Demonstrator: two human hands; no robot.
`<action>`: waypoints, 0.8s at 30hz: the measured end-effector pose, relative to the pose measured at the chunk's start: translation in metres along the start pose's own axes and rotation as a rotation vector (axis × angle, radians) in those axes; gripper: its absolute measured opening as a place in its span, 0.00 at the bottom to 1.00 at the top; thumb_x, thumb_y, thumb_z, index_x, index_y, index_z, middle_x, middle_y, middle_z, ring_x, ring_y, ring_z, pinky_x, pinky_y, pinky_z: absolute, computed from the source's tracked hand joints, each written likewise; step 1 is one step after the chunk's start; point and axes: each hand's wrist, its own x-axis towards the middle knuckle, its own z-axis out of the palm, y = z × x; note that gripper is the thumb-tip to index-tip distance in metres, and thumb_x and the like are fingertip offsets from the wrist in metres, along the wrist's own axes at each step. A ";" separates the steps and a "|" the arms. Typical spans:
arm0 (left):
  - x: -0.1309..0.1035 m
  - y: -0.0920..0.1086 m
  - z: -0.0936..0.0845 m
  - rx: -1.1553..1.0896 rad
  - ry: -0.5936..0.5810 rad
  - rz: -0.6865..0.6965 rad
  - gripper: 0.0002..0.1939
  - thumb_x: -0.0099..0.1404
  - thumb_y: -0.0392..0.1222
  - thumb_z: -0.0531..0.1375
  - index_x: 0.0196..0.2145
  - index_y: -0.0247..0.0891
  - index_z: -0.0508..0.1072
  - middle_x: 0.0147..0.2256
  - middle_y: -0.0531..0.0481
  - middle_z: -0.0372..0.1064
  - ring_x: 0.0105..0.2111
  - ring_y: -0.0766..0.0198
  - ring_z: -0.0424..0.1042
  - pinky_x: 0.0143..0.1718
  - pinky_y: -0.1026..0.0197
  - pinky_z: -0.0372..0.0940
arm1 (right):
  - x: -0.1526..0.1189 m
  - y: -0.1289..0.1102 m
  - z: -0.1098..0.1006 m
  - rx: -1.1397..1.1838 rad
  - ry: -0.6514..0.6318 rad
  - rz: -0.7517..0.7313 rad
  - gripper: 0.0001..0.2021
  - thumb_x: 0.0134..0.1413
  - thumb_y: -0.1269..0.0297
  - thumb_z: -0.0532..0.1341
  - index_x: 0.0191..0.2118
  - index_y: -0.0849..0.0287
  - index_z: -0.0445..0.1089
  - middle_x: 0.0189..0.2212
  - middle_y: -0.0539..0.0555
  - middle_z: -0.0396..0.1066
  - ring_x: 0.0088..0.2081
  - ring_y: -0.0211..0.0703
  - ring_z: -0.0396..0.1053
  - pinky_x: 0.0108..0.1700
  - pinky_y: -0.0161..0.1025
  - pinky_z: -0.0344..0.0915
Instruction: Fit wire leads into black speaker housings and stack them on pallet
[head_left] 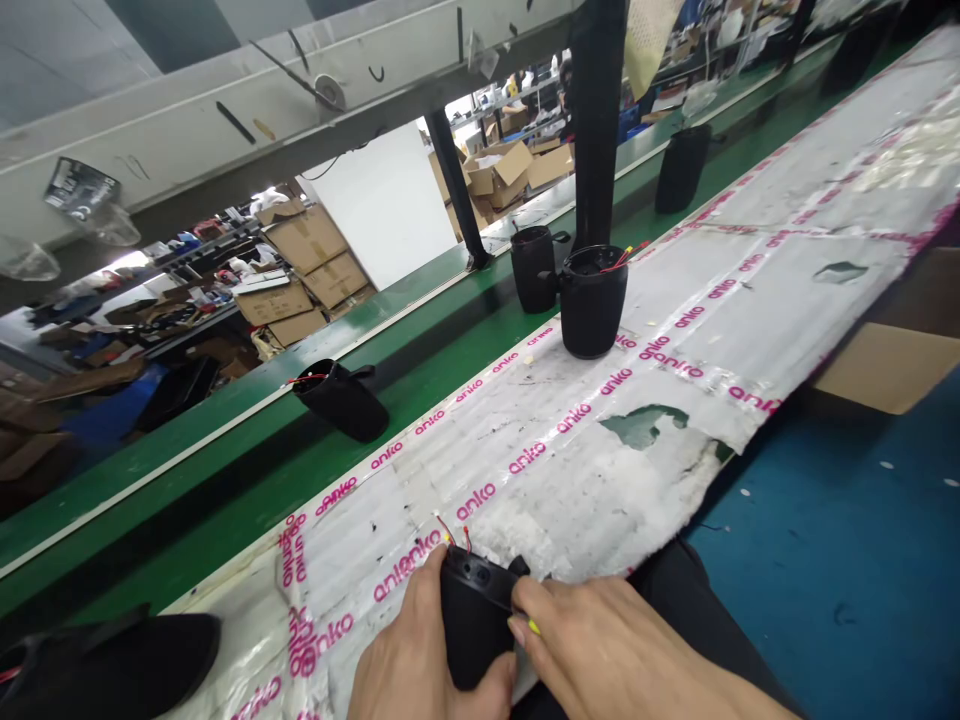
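A black, fabric-covered speaker housing [477,625] with a dark rim stands tilted near the bench's front edge. Thin red wires [466,540] with small connectors stick up from its top. My left hand [431,650] wraps round its near left side, thumb across the front. At the right of the rim, beside a black strap loop [519,567], my right hand [600,640] is closed with thumb and forefinger pinched. A small yellow-green piece [533,627] peeks out under those fingers; the rest of it is hidden.
Two similar housings [594,300] stand farther along the bench cover [420,470], which is white, torn and taped. Others lie or stand on the green belt [247,430]. A black post [598,130] and an overhead beam [187,130] cross above. Cardboard boxes [315,250] sit behind.
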 end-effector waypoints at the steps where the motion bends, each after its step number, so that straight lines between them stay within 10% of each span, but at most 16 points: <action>1: 0.000 0.000 0.000 0.002 0.001 0.007 0.44 0.55 0.47 0.57 0.67 0.33 0.51 0.61 0.38 0.66 0.51 0.45 0.75 0.50 0.50 0.69 | 0.001 0.001 0.001 -0.002 0.001 -0.004 0.06 0.64 0.71 0.51 0.38 0.53 0.60 0.25 0.48 0.72 0.22 0.49 0.71 0.25 0.44 0.44; 24: -0.003 0.009 0.008 0.106 0.042 -0.044 0.40 0.59 0.47 0.59 0.66 0.31 0.52 0.59 0.34 0.67 0.51 0.44 0.75 0.48 0.50 0.69 | -0.007 -0.012 -0.003 -0.224 0.248 0.084 0.14 0.42 0.77 0.56 0.37 0.55 0.61 0.22 0.48 0.70 0.20 0.44 0.68 0.25 0.43 0.53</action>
